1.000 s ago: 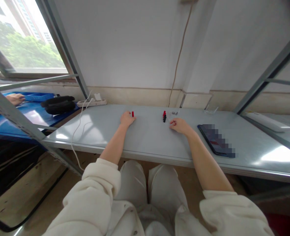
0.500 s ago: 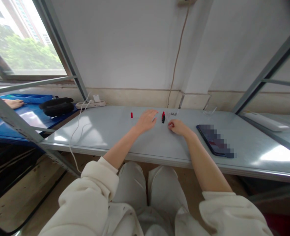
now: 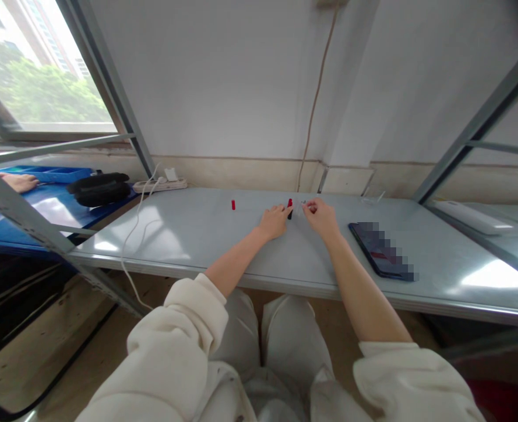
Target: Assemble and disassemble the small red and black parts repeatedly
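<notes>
On the grey table, my left hand [image 3: 274, 222] reaches the small black cylinder [image 3: 290, 215], its index fingertip lying across it and its other fingers bent. A small red cylinder [image 3: 290, 202] stands just behind that fingertip. To the right, my right hand [image 3: 323, 218] has its fingertips pressed together beside a clear plastic piece [image 3: 298, 207]. What they pinch is too small to make out. Another red cylinder [image 3: 233, 204] stands apart on the left.
A dark phone-like device [image 3: 380, 251] lies right of my right arm. At the back left is a power strip [image 3: 171, 184] with a white cable. A clear container [image 3: 374, 195] stands at the back right. Another person's hand [image 3: 20, 182] rests on the blue table.
My left hand has moved right and its fingers have come onto the black cylinder. My right hand has shifted slightly up and away from me, covering the small grey parts.
</notes>
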Motion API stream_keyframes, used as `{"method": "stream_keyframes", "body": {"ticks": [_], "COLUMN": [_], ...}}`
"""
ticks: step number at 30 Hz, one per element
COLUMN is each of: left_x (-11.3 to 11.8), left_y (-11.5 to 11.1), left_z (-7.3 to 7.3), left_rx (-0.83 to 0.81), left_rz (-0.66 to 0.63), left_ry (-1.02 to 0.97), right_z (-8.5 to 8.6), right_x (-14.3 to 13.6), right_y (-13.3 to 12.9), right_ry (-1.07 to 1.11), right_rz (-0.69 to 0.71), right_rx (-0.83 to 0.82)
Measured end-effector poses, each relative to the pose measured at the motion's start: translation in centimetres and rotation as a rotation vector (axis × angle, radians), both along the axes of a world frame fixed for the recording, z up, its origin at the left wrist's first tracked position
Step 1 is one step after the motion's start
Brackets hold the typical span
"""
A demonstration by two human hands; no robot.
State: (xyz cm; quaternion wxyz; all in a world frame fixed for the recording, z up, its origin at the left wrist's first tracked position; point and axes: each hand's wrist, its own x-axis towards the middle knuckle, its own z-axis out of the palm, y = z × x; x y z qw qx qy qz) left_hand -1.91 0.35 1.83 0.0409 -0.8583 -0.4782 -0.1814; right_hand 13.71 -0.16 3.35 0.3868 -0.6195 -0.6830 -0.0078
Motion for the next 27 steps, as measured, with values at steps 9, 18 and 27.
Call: {"method": "stream_keyframes", "body": {"ticks": [9,18,27], "left_x": [-0.4,-0.1,0.7], "left_y": [1.4,2.2,2.4], "left_z": [-0.4,-0.6,0.1], "left_rx": [0.016,-0.027,-0.028], "left_rz": [-0.023,-0.026,-0.024], "left_ry": [-0.214,-0.261,-0.252], "right_z": [0.3,0.4,0.0], "right_x": [-0.4,-0.4,-0.3], "right_y": [-0.4,-0.5,-0.1], "right_ry": [0.229,0.223,0.214], "right_rz": [-0.021,-0.011,-0.007], "right_rx": [0.063,0.047,0.076]}}
